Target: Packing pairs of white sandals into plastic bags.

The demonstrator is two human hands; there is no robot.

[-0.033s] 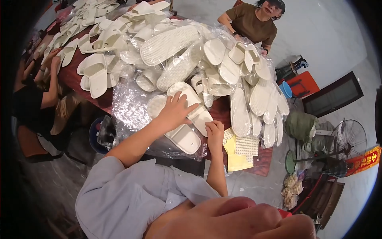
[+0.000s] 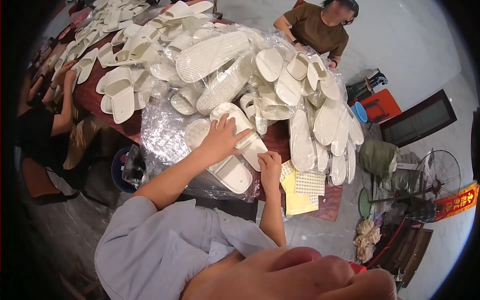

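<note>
White slide sandal (image 2: 241, 120) lies on the desk (image 2: 329, 204) under the spread fingers of the left hand (image 2: 218, 141), its near-right heel at the right hand's (image 2: 270, 165) curled fingers, grip unclear.

Slipper pr (image 2: 234, 174) on tbl (image 2: 330, 204), sheets (image 2: 310, 183) to R, bagged slippers (image 2: 215, 56) behind.

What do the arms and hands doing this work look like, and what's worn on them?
The left hand and right hand are human, with no gloves, watches or cables visible. The left sleeve is loose, plain, pale grey-blue and ends near the elbow; the right sleeve is hard to make out.
</note>
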